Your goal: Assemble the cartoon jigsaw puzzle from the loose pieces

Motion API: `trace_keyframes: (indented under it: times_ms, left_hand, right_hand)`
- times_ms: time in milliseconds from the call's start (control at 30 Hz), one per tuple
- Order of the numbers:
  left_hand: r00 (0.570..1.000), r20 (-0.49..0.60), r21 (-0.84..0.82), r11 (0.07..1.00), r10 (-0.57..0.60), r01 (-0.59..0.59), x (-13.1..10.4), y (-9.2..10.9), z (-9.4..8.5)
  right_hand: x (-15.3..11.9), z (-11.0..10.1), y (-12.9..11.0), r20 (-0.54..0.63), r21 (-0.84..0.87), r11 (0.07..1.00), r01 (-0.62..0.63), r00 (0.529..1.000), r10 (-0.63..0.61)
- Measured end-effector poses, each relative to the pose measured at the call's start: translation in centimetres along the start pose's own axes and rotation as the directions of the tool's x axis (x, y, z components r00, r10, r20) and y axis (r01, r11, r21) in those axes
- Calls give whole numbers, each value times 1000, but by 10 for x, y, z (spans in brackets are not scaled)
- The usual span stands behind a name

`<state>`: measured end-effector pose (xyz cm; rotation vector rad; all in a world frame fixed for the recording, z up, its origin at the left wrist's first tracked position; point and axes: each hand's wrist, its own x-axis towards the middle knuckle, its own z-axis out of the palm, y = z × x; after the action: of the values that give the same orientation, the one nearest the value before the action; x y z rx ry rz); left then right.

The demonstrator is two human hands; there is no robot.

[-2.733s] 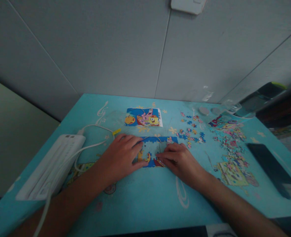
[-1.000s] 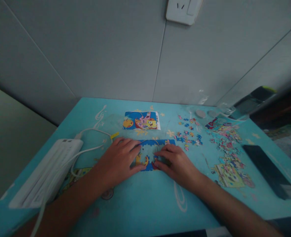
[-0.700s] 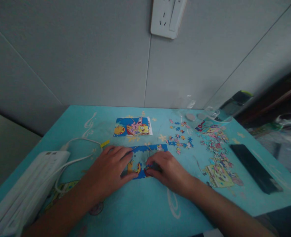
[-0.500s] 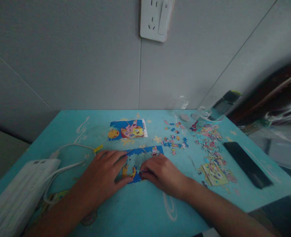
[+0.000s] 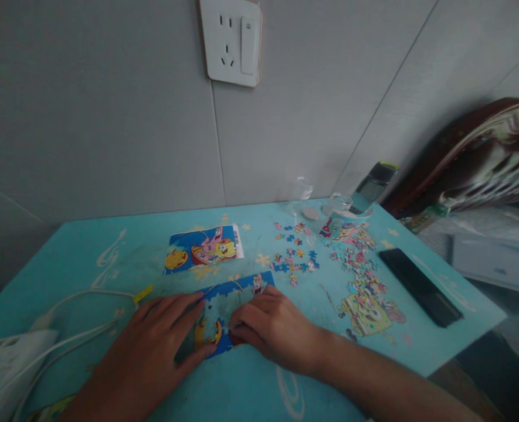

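Note:
A partly assembled jigsaw puzzle (image 5: 226, 288) with a blue border lies on the table between my hands, bare inside in places. My left hand (image 5: 162, 337) rests flat at its left side, fingers spread, thumb on the lower edge by a yellow section (image 5: 207, 333). My right hand (image 5: 281, 328) is closed in a pinch over the lower right part of the puzzle. Its fingertips press on a puzzle piece that they mostly hide; a reddish patch shows beneath them. Behind the puzzle lies a printed picture card (image 5: 203, 249) with cartoon figures.
Loose puzzle pieces (image 5: 294, 261) lie right of the puzzle, with a larger heap (image 5: 358, 258) beyond. A black phone-like slab (image 5: 420, 287) lies at the right. Clear containers (image 5: 339, 203) stand near the wall. A white power strip (image 5: 13, 363) with cables (image 5: 87, 293) is at left.
The head view has turned, so the table and both hands appear further left and lower. Both hands keep nearly the same place on the puzzle.

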<state>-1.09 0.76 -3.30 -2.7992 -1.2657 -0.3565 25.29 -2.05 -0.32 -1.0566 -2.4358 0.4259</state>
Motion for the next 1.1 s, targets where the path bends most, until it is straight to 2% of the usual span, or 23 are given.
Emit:
trace_keyframes:
  times_ms: [100, 200, 267, 333, 400, 467, 667, 800, 933, 1100]
  left_hand:
    - [1000, -1, 4, 1000, -1, 1, 0, -1, 1]
    - [1000, 4, -10, 1000, -3, 3, -1, -2, 0]
    - [1000, 0, -18, 1000, 1, -1, -1, -2, 0]
    - [1000, -15, -14, 1000, 8, -8, 0, -1, -1]
    - [1000, -25, -8, 1000, 14, -14, 1, -1, -2]
    - [1000, -24, -5, 1000, 15, -15, 2, 0, -3]
    - [1000, 4, -18, 1000, 7, -7, 3, 2, -6]
    - [999, 29, -38, 999, -17, 18, 5, 6, -10]
    - [998, 57, -51, 998, -31, 33, 7, 10, -16]
    - [997, 72, -69, 997, -33, 38, 7, 14, -23]
  right_hand:
    - [-1, -5, 7, -85, 11, 999, -50, 995, 51]
    - [-4, -18, 25, -191, 10, 985, -171, 967, 170]
    - [-7, -31, 45, -279, -13, 956, -295, 919, 279]
    - [-11, -42, 67, -361, -50, 903, -427, 851, 382]
    - [-14, -49, 87, -405, -75, 849, -522, 795, 453]
    - [-14, -50, 102, -403, -84, 825, -560, 776, 485]
    - [3, -34, 119, -343, -105, 866, -488, 835, 429]
    - [7, -37, 119, -333, -144, 875, -463, 855, 398]
    - [1, -42, 115, -212, -223, 878, -423, 900, 380]
    - [-1, -42, 111, -158, -234, 880, -413, 909, 385]
